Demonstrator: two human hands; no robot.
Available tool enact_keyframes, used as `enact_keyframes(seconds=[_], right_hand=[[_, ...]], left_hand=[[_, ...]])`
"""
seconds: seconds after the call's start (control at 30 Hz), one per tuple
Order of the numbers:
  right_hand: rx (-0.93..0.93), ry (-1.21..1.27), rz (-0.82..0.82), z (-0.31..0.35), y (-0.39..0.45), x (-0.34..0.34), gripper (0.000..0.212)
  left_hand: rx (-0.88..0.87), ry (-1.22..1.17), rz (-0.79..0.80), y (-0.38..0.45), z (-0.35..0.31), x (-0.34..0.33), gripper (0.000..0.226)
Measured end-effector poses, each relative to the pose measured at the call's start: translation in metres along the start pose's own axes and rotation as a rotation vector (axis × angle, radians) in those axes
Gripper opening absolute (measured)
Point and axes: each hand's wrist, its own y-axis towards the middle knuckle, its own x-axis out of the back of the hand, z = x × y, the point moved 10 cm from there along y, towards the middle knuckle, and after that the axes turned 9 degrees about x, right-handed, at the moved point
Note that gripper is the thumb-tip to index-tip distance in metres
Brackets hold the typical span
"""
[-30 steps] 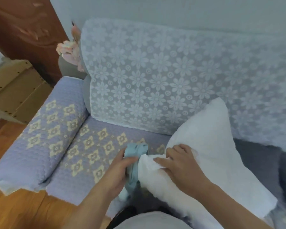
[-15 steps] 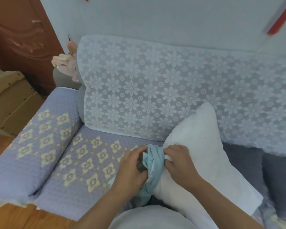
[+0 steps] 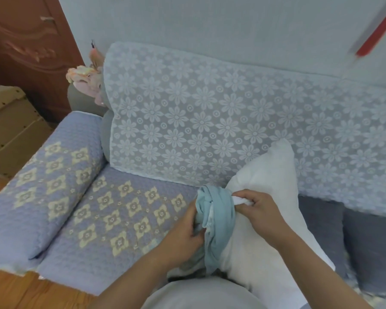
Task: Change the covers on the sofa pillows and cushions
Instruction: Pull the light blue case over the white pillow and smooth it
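A bare white pillow [image 3: 265, 192] leans on the sofa seat against the lace-covered backrest. A light blue cover [image 3: 218, 224] is bunched up around the pillow's near left end. My left hand [image 3: 185, 230] grips the bunched blue cover from the left side. My right hand [image 3: 259, 210] pinches the white pillow's corner just right of the cover's rim. The pillow's lower edge is hidden behind my arms and body.
The sofa seat [image 3: 120, 210] and armrest [image 3: 42, 181] wear a purple quilted cover with cream diamonds. White floral lace [image 3: 210, 121] drapes the backrest. Dark grey cushions [image 3: 354, 241] lie at right. A wooden door [image 3: 27, 47], a pale wooden frame [image 3: 9, 126] and pink flowers [image 3: 85, 79] stand at left.
The blue cover has gone from a small wad in my left hand to a ring bunched over the pillow's end. Both hands have moved up a little, and the view has tilted upward.
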Motion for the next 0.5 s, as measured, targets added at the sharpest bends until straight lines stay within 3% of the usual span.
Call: enact_keyframes(seconds=[0.1,0.23,0.3,0.4,0.5], right_hand=[[-0.018,-0.002,-0.038,0.001,0.000,0.003,0.028],[0.010,0.044,-0.105,0.016,0.003,0.010,0.027],[0.032,0.094,-0.165,0.029,0.007,0.022,0.028],[0.064,0.165,-0.193,0.045,0.014,0.034,0.036],[0.077,0.192,-0.187,0.049,0.019,0.035,0.038]], left_hand=[[-0.024,0.069,-0.023,0.001,-0.002,-0.005,0.086],[-0.153,0.334,-0.325,-0.005,-0.017,0.004,0.095],[-0.215,0.286,-0.320,-0.006,-0.032,0.010,0.082],[-0.304,0.038,-0.208,-0.007,-0.060,0.028,0.037],[-0.318,0.211,-0.134,0.011,-0.082,0.033,0.038]])
